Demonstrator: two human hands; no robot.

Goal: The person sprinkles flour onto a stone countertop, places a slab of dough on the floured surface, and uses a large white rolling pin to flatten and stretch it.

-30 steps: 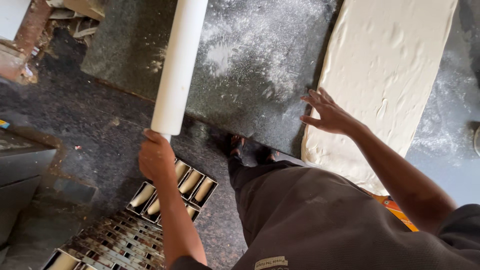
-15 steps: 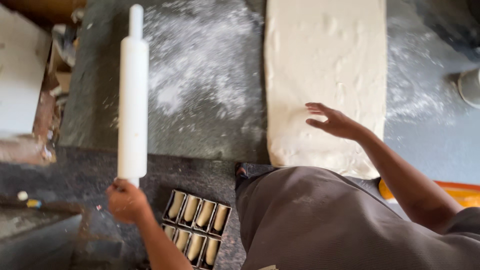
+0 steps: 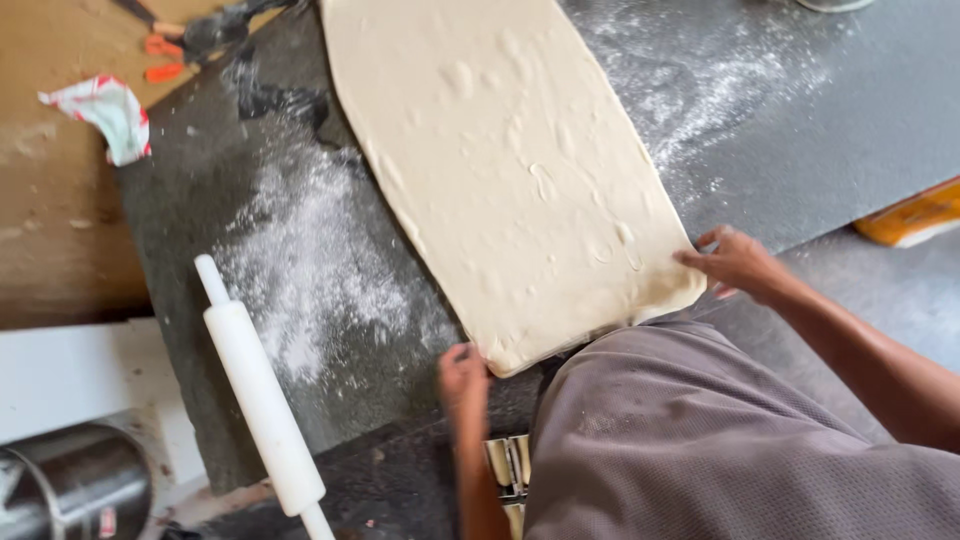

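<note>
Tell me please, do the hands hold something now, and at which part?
Both hands are at the near edge of the dough sheet: left hand at its near-left corner, right hand at its near-right corner. Whether they pinch it or only touch cannot be told.

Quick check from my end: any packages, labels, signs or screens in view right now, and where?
Crumpled wrapper: far left, on the brown surface beside the dark slab; white with red and green print.
Orange-yellow flat package or board: right edge, on the slab; cut off by the frame, kind unclear.
Metal can: bottom left; a small red and white label low on its side.
No signs or screens.
</note>
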